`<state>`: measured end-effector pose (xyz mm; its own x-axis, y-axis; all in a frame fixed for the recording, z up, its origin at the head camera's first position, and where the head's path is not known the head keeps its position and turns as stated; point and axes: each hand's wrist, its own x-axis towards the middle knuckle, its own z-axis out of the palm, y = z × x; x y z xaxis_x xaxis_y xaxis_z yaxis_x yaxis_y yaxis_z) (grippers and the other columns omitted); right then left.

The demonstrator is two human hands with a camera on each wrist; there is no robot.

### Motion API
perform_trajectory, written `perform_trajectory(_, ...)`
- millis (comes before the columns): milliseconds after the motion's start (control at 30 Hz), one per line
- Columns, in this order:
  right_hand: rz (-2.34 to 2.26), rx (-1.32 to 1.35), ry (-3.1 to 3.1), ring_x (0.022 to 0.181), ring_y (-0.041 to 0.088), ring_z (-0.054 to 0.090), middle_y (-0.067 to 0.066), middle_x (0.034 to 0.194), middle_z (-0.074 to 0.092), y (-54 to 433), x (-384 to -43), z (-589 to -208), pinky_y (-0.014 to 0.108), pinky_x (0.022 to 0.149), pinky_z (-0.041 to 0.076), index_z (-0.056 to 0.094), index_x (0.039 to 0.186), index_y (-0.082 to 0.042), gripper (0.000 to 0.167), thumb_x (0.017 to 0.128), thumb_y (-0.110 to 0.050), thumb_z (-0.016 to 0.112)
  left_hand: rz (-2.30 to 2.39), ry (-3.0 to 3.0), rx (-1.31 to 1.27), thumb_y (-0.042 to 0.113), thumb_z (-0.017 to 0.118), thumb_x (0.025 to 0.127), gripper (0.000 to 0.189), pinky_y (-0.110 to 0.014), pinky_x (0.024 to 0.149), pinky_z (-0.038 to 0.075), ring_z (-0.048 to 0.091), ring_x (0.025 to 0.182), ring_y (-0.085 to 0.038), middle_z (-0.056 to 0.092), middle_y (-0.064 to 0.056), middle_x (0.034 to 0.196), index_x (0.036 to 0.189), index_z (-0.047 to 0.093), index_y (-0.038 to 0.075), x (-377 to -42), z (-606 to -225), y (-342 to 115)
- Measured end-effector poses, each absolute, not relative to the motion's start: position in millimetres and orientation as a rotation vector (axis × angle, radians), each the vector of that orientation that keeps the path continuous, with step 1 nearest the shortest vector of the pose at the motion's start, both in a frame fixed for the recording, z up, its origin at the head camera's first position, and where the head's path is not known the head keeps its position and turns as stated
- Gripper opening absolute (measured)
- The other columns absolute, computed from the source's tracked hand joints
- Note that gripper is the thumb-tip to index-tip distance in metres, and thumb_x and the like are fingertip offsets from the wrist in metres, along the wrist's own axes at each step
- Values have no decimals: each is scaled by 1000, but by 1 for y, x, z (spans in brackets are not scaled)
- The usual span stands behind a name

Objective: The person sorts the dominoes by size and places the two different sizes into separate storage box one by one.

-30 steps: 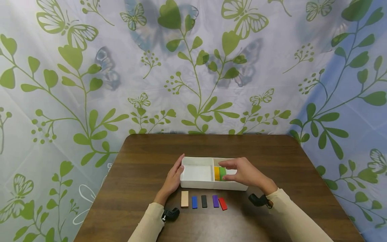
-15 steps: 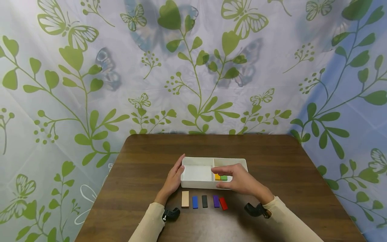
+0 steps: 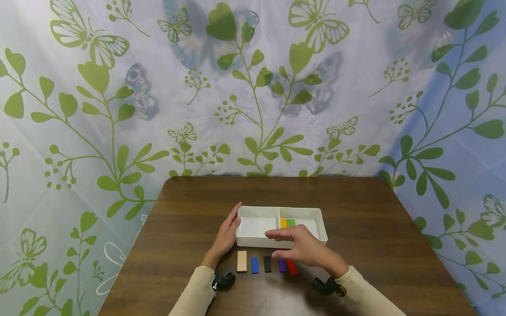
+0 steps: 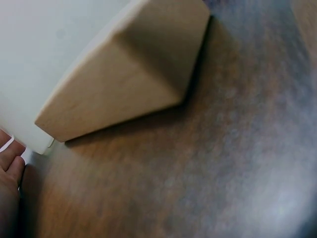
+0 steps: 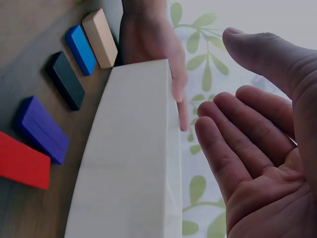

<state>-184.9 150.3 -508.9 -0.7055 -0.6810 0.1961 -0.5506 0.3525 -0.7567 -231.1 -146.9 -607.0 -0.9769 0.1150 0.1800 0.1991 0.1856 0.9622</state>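
A white two-compartment box (image 3: 251, 242) stands on the table. My left hand (image 3: 225, 233) rests along its left end with straight fingers; the left wrist view catches only some fingers (image 4: 11, 161) at its edge. Over the box's front wall hovers my right hand (image 3: 303, 246), fingers extended, thumb apart, nothing in the palm, as the right wrist view confirms. Yellow (image 3: 283, 223) and green (image 3: 290, 222) blocks sit in the right compartment by the divider. In front of the box lie tan (image 3: 242, 262), blue (image 3: 254, 265), black (image 3: 267, 264), purple (image 3: 282, 266) and red (image 3: 291, 267) blocks.
The brown wooden table (image 3: 197, 197) reaches back to a hanging cloth (image 3: 237, 131) printed with leaves and butterflies. The tan block stands close to the left wrist's black camera mount (image 3: 224, 281).
My right hand has drawn back from the right compartment toward me and slightly left, over the front wall, uncovering the yellow and green blocks. The left hand has stayed at the box's end.
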Motion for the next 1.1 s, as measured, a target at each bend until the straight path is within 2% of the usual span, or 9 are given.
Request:
perform_trajectory(100,-1279,-1161,2454,119,14,77,4,139,77,145,-183,-512,36,105,62,73,144,-18,55,94,-32,89,-1938,-2365,-301,13,47,117,53,-66,133,25,36,164,-35,40,-8,176,170,42,20,-232,-608,-147)
perform_trajectory(300,-1247,-1209,2463,122,22,77,1,141,75,134,-178,-522,37,104,63,73,144,-13,55,94,-30,89,-1923,-2386,-312,14,48,117,53,-64,133,28,38,163,-31,42,-4,175,168,44,29,-231,-609,-148)
perform_trajectory(467,-1214,-1256,2489,121,27,77,4,140,76,125,-178,-530,40,101,64,72,144,-8,56,92,-20,90,-1957,-2357,-327,11,47,117,54,-66,132,26,36,163,-37,41,-10,176,169,42,23,-231,-608,-148)
perform_trajectory(533,-1195,-1265,2502,121,24,77,4,139,76,121,-178,-533,39,100,64,72,144,-8,57,91,-20,91,-1959,-2354,-335,11,46,117,54,-66,132,25,36,163,-38,40,-12,175,170,42,22,-232,-608,-148)
perform_trajectory(667,-1147,-1249,2520,127,15,73,-1,141,75,113,-178,-541,36,104,62,72,145,-10,58,92,-26,91,-1934,-2377,-347,13,46,118,53,-66,132,27,37,163,-36,41,-9,175,169,42,28,-232,-608,-149)
perform_trajectory(767,-1119,-1245,2539,128,13,72,-2,142,75,108,-178,-548,36,105,62,72,144,-10,58,92,-28,91,-1910,-2395,-354,15,46,118,54,-65,132,27,37,164,-34,41,-7,176,169,41,32,-232,-608,-150)
perform_trajectory(1100,-1061,-1214,2584,129,14,71,-3,141,75,93,-178,-564,38,110,59,73,142,-10,59,90,-29,93,-1903,-2415,-378,15,43,119,54,-62,133,27,35,164,-33,38,-9,177,172,38,25,-232,-607,-149)
